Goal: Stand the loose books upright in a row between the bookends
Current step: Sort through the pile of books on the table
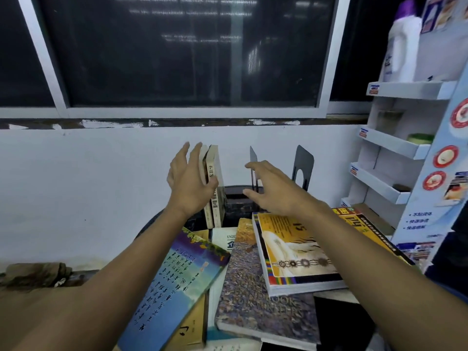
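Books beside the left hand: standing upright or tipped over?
Upright. The two books stand on end, spines toward the camera, with the left hand flat against their left side.

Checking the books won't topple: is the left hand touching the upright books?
Touching. Head view shows the left hand flat against the upright books, thumb overlapping a spine.

Upright books (215, 173) left of bookends (304, 160), loose books (263, 287) piled in front, rack (395, 145) at right

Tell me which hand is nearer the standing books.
Left. The left hand lies against the left side of the standing books, thumb across a spine. The right hand hovers apart to their right, in front of the edge-on bookend.
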Demonstrator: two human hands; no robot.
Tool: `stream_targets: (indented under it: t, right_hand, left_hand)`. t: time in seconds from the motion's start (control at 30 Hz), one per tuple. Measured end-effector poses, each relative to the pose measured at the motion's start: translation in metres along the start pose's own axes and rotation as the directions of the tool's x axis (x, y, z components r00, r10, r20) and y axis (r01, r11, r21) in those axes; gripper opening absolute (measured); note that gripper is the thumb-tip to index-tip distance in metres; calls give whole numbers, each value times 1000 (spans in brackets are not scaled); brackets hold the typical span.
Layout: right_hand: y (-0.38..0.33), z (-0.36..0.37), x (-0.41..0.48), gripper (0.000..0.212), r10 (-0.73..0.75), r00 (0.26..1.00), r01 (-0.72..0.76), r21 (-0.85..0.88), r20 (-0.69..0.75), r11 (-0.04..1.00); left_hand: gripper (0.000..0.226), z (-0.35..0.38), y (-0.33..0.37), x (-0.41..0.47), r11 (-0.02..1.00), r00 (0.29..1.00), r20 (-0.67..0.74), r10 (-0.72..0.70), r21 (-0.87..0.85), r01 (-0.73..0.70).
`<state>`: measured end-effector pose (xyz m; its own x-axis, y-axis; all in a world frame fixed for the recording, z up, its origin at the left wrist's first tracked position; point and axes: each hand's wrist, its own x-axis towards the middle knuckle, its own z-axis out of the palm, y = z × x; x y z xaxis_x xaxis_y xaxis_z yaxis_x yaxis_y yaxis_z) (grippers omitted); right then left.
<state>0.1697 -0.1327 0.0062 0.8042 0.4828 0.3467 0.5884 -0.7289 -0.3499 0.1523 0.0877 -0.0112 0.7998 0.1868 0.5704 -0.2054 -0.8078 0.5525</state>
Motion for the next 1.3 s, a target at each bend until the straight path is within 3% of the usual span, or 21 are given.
stream_targets:
  t: [0.1,0.2,0.33,0.5,0.63,0.83,0.93,1.07,1.23,1.3]
  right_hand:
    - [15,-24,-35,57,72,996,-74,-54,-50,996]
    - [34,-43,-70,52,160,985,-168,-130,-67,977]
    - [58,-61,-110,52,290,956,-294,-215,-51,931]
    - [83,-69,-145,59,425,905,-419,-213,-20,882]
    - [97,-70,-155,63,513,856,-506,-106,64,856]
    - [104,-66,-148,61,490,867,-489,-31,96,872]
    - [106,-67,-144,60,503,856,-514,90,123,853]
    - [104,-72,-140,65,470,880,-475,86,75,876]
    - [96,-76,-127,64,397,916,-401,159,53,902]
    - [91,-77,-120,70,375,927,-371,163,4,914]
  left_hand:
    - [61,1,30,-11,979,986,23,165,-126,-161]
    - [52,13,60,-23,951,920,259,294,-179,-253]
    - [55,38,95,-36,935,791,498,356,-186,-304]
    - [69,66,116,-33,948,627,716,307,-172,-268]
    - [72,82,118,-25,965,568,790,229,-108,-240]
    - [72,96,112,-10,983,491,855,169,-110,-148]
    - [66,95,112,-7,979,462,863,204,-164,-125]
    - [61,89,105,-6,966,429,869,247,-256,-38]
    - [61,72,99,-11,938,495,838,229,-326,119]
    - [56,62,99,-13,913,551,801,235,-376,159]
